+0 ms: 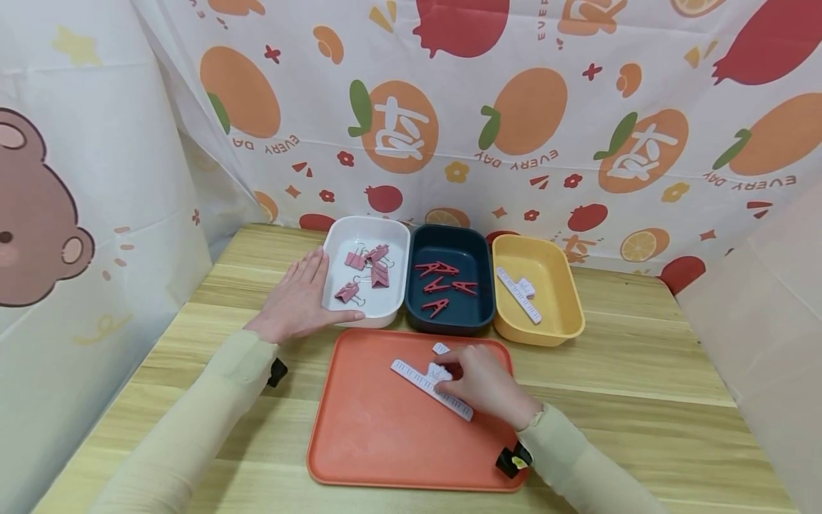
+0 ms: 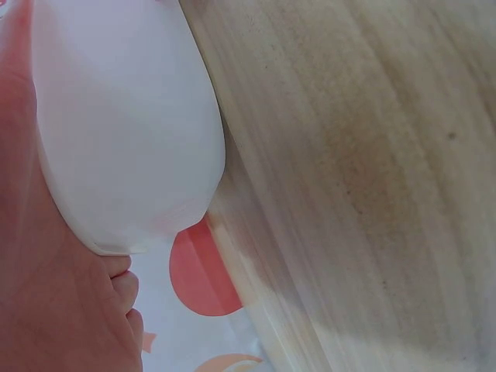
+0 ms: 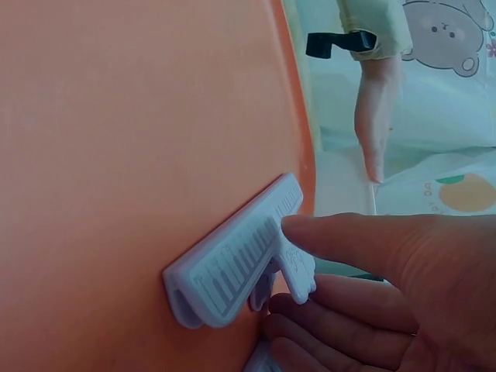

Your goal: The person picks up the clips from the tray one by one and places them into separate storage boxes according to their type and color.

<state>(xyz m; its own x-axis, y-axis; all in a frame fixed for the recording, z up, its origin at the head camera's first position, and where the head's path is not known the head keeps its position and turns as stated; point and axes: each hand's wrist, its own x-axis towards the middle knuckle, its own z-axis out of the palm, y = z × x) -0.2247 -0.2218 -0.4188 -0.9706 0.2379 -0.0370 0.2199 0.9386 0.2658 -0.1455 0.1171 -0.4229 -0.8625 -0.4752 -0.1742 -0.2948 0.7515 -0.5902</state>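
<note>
My right hand (image 1: 483, 378) has its thumb and curled fingers at the handle of a long white clip with a piano-key pattern (image 1: 417, 380). This clip lies slantwise on an orange tray (image 1: 366, 442). In the right wrist view the thumb touches the clip (image 3: 232, 260) beside its handle, with the fingers behind it. Part of a second white clip (image 1: 440, 348) shows beyond the hand, mostly hidden. My left hand (image 1: 297, 300) rests against the left side of a white bin (image 1: 334, 235), its fingers extended and its thumb along the front rim. Pink binder clips (image 1: 379, 276) lie inside that bin.
A dark blue bin (image 1: 449, 325) with several red clothespins (image 1: 437, 307) stands beside the white one. Right of it, a yellow bin (image 1: 557, 314) holds another long white clip (image 1: 519, 294). The wooden table (image 1: 642, 357) meets a printed cloth (image 1: 526, 200) at the back.
</note>
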